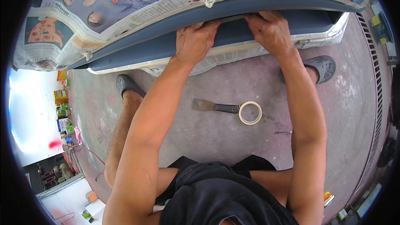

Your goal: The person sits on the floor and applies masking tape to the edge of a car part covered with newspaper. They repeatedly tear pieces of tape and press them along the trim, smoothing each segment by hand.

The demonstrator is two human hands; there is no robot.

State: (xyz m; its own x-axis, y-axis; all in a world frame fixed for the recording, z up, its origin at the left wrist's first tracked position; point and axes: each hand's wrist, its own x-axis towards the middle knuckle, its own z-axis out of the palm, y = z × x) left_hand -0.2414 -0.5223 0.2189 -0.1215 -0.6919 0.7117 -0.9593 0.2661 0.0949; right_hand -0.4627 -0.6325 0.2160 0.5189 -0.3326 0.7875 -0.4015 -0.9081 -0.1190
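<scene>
A long blue-grey panel [266, 3], which looks like a vehicle body part, crosses the top of the view with newspaper taped above and below it. Both my hands reach up to its lower edge, over a dark recess [233, 33]. Between my fingertips runs a thin pale strip [232, 18] along that edge. My left hand [195, 39] is closed with its fingers pinched at the strip's left end. At the other end my right hand [268, 31] is closed likewise, its fingertips partly hidden by the edge.
A putty knife [214, 106] and a roll of masking tape [250, 113] lie on the concrete floor between my legs. A slim pen-like tool [284, 132] lies near my right arm. Several cans [61, 97] line the left side; a floor grate [375, 66] runs along the right.
</scene>
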